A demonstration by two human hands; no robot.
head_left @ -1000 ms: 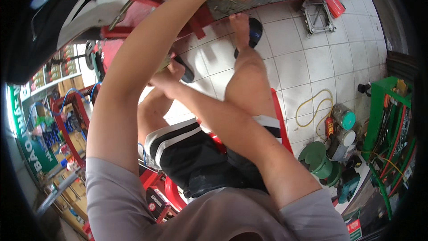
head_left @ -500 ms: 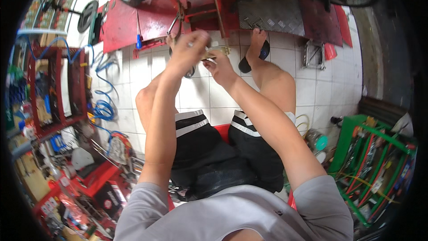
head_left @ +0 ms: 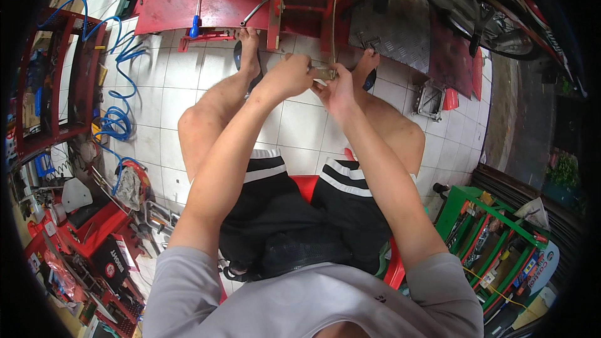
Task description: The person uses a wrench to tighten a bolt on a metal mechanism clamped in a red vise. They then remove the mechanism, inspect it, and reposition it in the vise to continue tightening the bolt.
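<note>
Between my two hands, above the floor in front of my knees, is a small dull brass-coloured metal part (head_left: 323, 74). My left hand (head_left: 289, 77) is closed on its left end, with the fingers curled and partly hidden. From the other side my right hand (head_left: 338, 95) pinches its right end between thumb and fingers. Beyond the hands, a chrome wrench (head_left: 255, 11) lies on the red platform (head_left: 169, 6). To its left rests a screwdriver with a blue handle (head_left: 195, 25).
A motorcycle (head_left: 432, 0) stands over the platform, beside upright red bars (head_left: 277, 6). A coiled blue air hose (head_left: 116, 122) lies on the left floor near a red shelf (head_left: 56, 100). At right are a green tool rack (head_left: 494, 231) and a metal stand (head_left: 429, 101).
The view has shifted. My hands appear farther right in the picture, and the left hand's blurred motion has settled, closed on the metal part. The wrench now shows fully on the platform.
</note>
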